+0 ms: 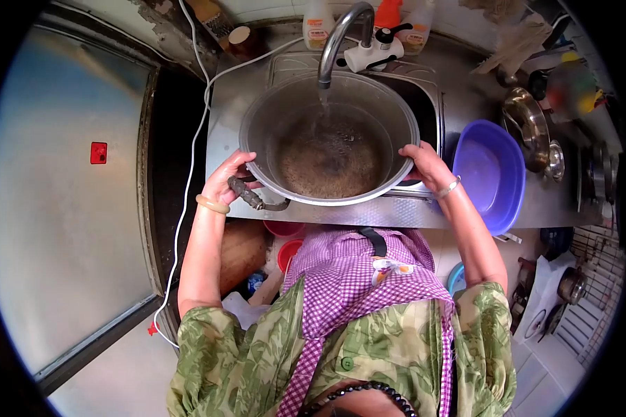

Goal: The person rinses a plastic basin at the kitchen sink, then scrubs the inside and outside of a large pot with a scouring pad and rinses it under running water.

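A large grey metal pot [266, 174] stands over the sink, with water running into it from the curved faucet [337, 42]. Water covers its brownish bottom and ripples under the stream. My left hand [228, 179] grips the pot's rim at the left, thumb on top, right beside the dark wrapped handle [247, 194]. On the opposite side, my right hand [428, 167] holds the rim with the thumb over the edge and the fingers mostly hidden below.
A purple basin [490, 174] sits on the steel counter [222, 125] at the right, near several metal bowls [526, 128]. Bottles [318, 24] stand behind the faucet. A white cable [205, 90] hangs at the left, by a frosted door [69, 208].
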A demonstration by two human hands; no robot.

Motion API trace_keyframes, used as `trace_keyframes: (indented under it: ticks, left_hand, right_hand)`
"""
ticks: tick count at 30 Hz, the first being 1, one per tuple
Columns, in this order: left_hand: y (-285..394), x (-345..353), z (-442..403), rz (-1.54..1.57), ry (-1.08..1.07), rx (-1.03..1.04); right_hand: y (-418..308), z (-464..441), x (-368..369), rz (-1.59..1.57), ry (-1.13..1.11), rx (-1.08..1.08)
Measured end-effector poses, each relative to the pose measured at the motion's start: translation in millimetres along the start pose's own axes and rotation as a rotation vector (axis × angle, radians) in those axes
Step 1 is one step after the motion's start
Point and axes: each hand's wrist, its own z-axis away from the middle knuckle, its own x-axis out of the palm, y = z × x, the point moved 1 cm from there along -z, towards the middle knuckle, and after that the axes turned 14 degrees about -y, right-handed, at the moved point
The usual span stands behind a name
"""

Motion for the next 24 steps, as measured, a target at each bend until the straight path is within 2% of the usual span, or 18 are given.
trace_keyframes:
  ticks: [1, 4, 5, 6, 8, 9, 12, 14, 17, 20, 22, 24]
  left_hand:
    - [-5, -11, -4, -0.039, -0.009, 0.005]
    - [-11, -3, 12, 0.175, -0.113, 0.127]
    - [-23, -9, 12, 0.154, 0.085, 0.142]
    - [-27, -6, 16, 0.171, -0.047, 0.185]
    - [-46, -10, 16, 0.103, 0.072, 0.206]
    - [-40, 12, 24, 0.161, 0.165, 0.246]
    - [-41, 5, 21, 0.094, 0.252, 0.291]
    - [-39, 18, 25, 0.27, 0.335, 0.186]
    - [-28, 39, 31, 0.422, 0.288, 0.103]
    - [-21, 32, 35, 0.56, 0.311, 0.145]
    - [-21, 28, 49, 0.449, 0.21, 0.21]
    - [-26, 32, 63, 0.367, 0.235, 0.285]
  right_hand:
    - [2, 5, 2, 0.0, 0.02, -0.015]
    - [2, 17, 13, -0.001, 0.07, -0.052]
    - [3, 20, 15, -0.006, 0.084, -0.06]
    - [3, 23, 17, -0.012, 0.098, -0.068]
    - [7, 25, 18, -0.015, 0.088, -0.079]
    - [8, 21, 17, -0.018, 0.088, -0.077]
    - [10, 22, 13, -0.088, 0.07, -0.084]
    - [10, 25, 14, -0.104, 0.072, -0.083]
    - [13, 20, 15, -0.113, 0.032, -0.116]
    - [8, 30, 24, -0.151, 0.001, -0.152]
    - [25, 18, 29, -0.147, -0.076, -0.072]
    - [35, 22, 39, -0.117, -0.096, -0.134]
